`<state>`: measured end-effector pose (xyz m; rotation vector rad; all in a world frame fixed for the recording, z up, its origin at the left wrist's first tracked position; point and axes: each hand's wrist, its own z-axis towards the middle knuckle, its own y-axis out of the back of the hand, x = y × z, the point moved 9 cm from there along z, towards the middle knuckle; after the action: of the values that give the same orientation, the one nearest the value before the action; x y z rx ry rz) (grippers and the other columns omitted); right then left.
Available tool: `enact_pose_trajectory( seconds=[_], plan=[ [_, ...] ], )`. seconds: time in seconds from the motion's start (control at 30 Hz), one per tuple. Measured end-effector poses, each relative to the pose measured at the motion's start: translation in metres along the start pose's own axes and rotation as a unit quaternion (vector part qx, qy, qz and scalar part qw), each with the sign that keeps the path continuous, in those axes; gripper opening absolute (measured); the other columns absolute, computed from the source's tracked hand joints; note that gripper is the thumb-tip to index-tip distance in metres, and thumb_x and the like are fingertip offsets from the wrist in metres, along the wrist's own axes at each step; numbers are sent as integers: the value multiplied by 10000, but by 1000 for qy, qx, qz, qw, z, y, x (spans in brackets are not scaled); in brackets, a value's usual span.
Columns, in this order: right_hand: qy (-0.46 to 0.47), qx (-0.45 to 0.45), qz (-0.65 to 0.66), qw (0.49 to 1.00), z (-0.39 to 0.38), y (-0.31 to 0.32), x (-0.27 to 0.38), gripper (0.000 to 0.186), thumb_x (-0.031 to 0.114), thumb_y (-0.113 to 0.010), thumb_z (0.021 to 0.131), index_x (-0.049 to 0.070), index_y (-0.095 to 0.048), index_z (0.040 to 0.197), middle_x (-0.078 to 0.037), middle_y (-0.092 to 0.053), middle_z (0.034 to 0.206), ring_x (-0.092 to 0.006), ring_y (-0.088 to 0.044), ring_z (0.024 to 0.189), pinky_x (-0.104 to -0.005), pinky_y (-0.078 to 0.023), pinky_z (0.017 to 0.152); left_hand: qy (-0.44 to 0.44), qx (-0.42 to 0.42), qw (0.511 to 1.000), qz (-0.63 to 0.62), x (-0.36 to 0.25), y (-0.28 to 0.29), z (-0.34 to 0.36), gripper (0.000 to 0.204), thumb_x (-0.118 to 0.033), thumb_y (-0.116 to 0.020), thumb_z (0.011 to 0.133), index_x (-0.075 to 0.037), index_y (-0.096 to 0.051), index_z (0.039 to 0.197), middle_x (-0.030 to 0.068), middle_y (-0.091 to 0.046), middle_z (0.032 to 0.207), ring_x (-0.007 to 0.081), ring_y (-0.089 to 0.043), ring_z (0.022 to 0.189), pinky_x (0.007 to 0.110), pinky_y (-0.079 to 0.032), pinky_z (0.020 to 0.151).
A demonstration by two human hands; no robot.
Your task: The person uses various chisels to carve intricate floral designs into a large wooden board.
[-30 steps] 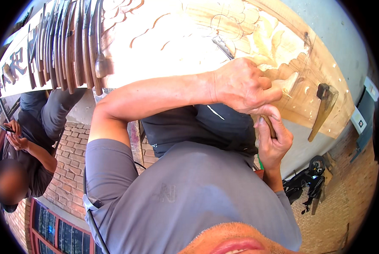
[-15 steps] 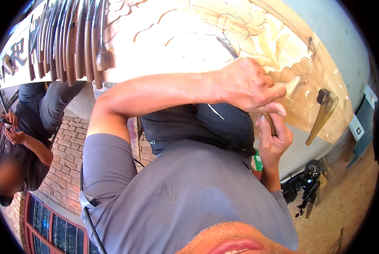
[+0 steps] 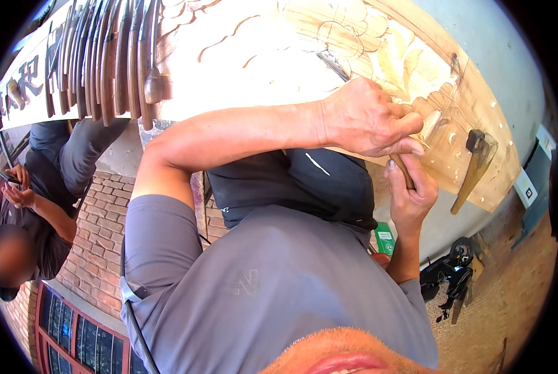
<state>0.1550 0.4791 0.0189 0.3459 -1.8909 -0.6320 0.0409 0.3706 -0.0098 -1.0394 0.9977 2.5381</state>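
Note:
My left hand (image 3: 369, 118) reaches across from the left, its fingers curled around the upper part of a wooden-handled carving tool over the carved pale board (image 3: 404, 56). My right hand (image 3: 410, 196), lower down, is closed on that tool's wooden handle (image 3: 403, 172); the tool's tip is hidden. Beyond my left hand lies another metal blade (image 3: 334, 65) on the board. To the right rests a wooden mallet or hammer (image 3: 469, 165) with a dark squarish head, among pale shavings. Drawn outlines and cut relief show on the board.
Many chisels (image 3: 107, 62) lie side by side at the board's left. Another person (image 3: 48, 212) sits left, holding a dark handheld object. A black scooter (image 3: 453, 274) and green box (image 3: 385, 238) are below right. A red-framed window (image 3: 73, 324) shows lower left.
Both hands have moved slightly rightward, still around the tool, the left one also a little upward. The board and surroundings have shifted a little in view, and more of the green box shows.

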Motion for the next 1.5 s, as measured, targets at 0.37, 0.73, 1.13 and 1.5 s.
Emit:
enact_pose_trajectory(
  seconds=[0.37, 0.73, 1.13, 1.5],
  plan=[
    [-51, -20, 44, 998, -4, -4, -9, 156, -68, -770, 960, -95, -766, 1113, -75, -745, 782, -104, -662, 695, -270, -528, 660, 16, 44, 999, 8, -2, -8, 1, 496, -568, -639, 1082, -130, -550, 868, 22, -571, 631, 267, -634, 515, 403, -471, 459],
    [-109, -30, 133, 985, -2, -11, -33, 160, -60, -768, 968, -86, -776, 1126, -38, -714, 775, -89, -642, 694, -271, -520, 652, 38, 35, 998, 46, 4, -6, 4, 521, -612, -618, 1080, -125, -573, 900, 15, -591, 636, 260, -659, 534, 402, -498, 476],
    [201, -116, -102, 967, -12, 3, 44, 397, -103, -782, 938, -21, -783, 1327, -101, -639, 780, -192, -610, 648, -311, -494, 616, -161, -137, 977, -4, -23, 29, 5, 535, -663, -666, 1007, -162, -560, 855, -9, -509, 758, 178, -554, 666, 328, -423, 605],
    [55, -15, -3, 998, -33, -23, 21, 428, -82, -755, 984, -28, -743, 1409, -97, -699, 871, -146, -617, 706, -308, -507, 652, -103, -22, 993, -43, -21, 15, -18, 645, -726, -693, 962, -165, -513, 701, -15, -485, 657, 178, -559, 569, 334, -426, 515]
  ],
)
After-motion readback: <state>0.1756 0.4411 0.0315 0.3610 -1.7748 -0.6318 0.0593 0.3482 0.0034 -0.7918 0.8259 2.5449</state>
